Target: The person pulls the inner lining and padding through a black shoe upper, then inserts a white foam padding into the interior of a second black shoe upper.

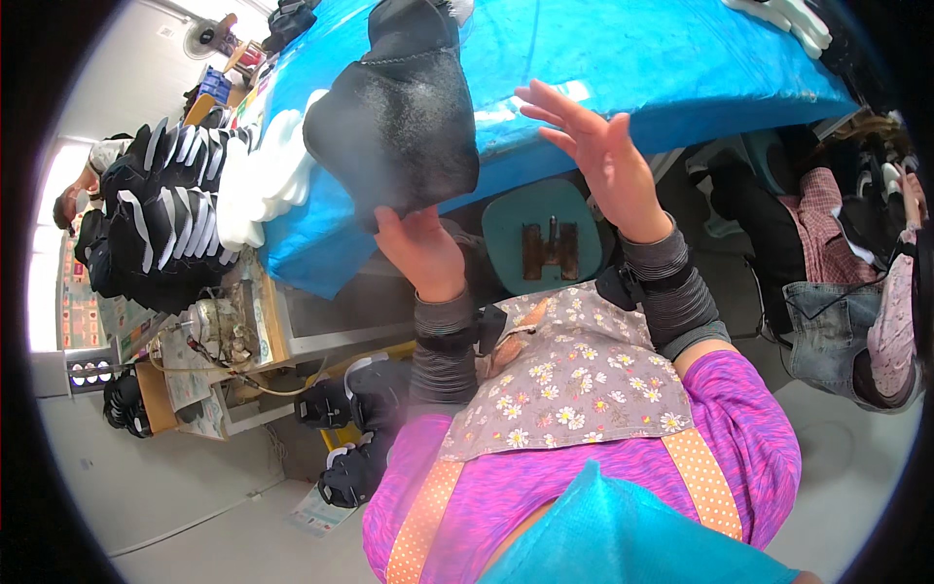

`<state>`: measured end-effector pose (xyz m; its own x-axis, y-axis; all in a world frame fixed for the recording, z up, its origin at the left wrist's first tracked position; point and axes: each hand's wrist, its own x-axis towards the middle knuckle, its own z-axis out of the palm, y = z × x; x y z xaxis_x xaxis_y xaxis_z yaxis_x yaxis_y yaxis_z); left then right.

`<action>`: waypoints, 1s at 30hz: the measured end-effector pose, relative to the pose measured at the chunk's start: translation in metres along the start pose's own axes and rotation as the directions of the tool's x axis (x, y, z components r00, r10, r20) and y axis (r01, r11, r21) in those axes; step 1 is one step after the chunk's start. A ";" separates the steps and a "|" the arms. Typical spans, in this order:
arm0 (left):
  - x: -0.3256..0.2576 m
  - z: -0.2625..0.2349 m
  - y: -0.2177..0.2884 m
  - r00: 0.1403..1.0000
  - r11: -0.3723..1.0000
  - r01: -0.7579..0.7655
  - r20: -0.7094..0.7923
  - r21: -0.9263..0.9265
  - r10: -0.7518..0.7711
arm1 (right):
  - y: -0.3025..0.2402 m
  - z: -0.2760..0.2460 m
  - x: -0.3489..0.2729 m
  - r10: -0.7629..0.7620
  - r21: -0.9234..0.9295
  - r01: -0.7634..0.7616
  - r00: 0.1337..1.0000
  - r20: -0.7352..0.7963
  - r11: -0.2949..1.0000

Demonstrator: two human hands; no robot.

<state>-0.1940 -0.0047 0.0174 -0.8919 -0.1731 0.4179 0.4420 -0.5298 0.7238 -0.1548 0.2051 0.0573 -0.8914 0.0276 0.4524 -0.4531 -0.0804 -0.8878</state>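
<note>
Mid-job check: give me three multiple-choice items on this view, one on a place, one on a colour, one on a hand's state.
1. Where do the stacked black-and-white shoe uppers lie?
A. left of the blue table
B. on the person's lap
C. at the picture's right edge

2. What colour is the table cover?
A. red
B. blue
C. grey

3. How is the right hand?
A. closed on the black upper
B. open and empty
C. flat on the table

Answers: 1 A, the stack sits beside the white soles at the table's left end. 2 B, the cover is bright blue. 3 B, its fingers are spread and hold nothing; the left hand grips the black upper.
</note>
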 end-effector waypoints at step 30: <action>0.111 -0.081 -0.081 0.907 0.530 -0.419 0.312 0.738 0.283 | 0.054 -0.048 -0.006 0.027 -0.142 -0.084 0.931 -0.364 0.986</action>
<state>-0.3370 -0.0479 -0.0392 -0.6537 -0.0482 0.7552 0.6786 0.4043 0.6132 -0.1744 0.2489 0.0028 -0.8462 0.3865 0.3668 -0.3738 0.0599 -0.9256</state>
